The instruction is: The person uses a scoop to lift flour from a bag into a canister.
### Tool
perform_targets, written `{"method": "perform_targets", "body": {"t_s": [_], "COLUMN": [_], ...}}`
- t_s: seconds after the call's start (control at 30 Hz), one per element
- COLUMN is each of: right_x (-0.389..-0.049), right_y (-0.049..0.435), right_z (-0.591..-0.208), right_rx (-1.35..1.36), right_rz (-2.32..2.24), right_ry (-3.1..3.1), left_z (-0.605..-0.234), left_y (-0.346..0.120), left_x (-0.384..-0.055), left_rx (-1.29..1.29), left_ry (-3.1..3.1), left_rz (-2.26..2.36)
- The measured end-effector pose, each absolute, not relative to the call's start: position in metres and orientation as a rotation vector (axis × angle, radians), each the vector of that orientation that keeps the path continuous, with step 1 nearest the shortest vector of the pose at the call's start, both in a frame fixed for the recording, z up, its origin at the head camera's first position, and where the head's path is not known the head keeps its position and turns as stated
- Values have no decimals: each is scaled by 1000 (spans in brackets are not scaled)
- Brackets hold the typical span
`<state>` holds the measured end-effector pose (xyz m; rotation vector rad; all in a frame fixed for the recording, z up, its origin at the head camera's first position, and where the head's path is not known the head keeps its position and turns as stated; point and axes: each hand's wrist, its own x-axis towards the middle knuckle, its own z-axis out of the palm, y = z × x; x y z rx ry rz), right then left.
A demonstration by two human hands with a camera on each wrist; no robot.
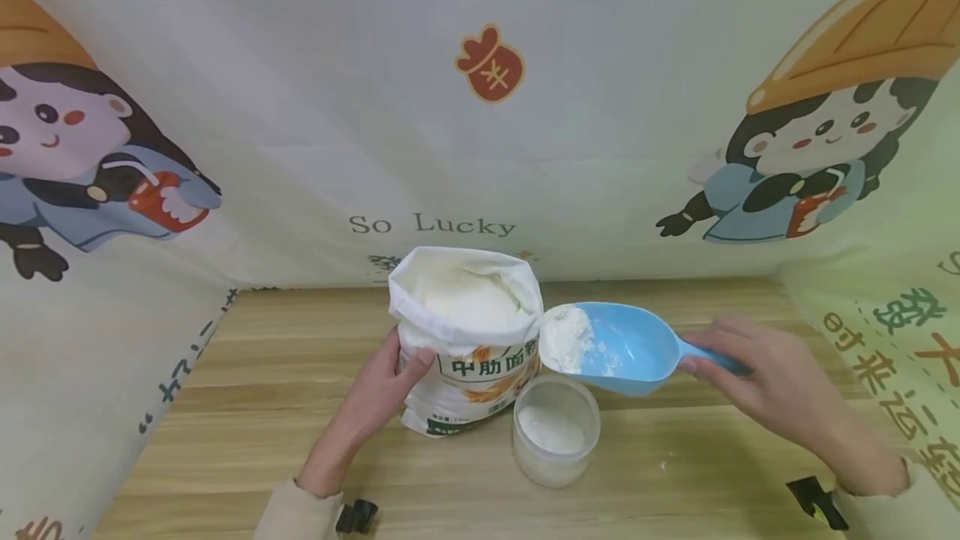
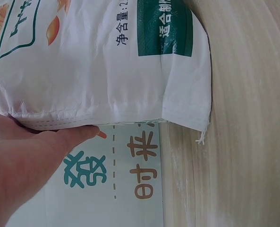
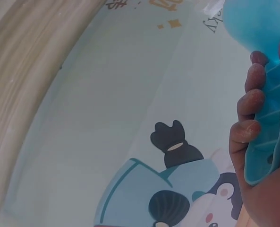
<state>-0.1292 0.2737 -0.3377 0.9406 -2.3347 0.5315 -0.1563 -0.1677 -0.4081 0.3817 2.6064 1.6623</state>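
A white bag of flour (image 1: 487,390) stands with its top rolled open and flour showing inside. My left hand (image 1: 386,382) holds the bag at its left side, thumb on the front and the other fingers mostly hidden behind it. My right hand (image 1: 765,373) grips the handle of a blue scoop (image 1: 637,348), fingers curled round it in the right wrist view. A heap of white flour (image 1: 567,338) lies at the scoop's front edge, beside the bag's rim. Below the scoop stands a clear round tub (image 1: 551,469) with flour in it.
The wood-grain table (image 1: 247,407) is bordered by a printed cloth backdrop (image 1: 622,148) at the back and both sides. Black clips (image 1: 357,517) show near the left sleeve and the right sleeve. A small white speck lies right of the tub.
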Motion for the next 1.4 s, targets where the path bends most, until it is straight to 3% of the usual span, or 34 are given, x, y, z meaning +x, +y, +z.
{"method": "perform_targets", "body": {"t_s": [0.7,1.4], "right_x": [-126,-128], "right_y": [289,273], "right_z": [-349,-330], "right_rx": [1089,1207], "right_rz": [486,158], "right_ry": [-2386,-2415], "left_z": [-409,-411], "left_y": [-167,-168], "left_x": [-158,-156], "left_rx": [409,433], "left_ry": [2559,2560], "left_rz": [1709,1713]}}
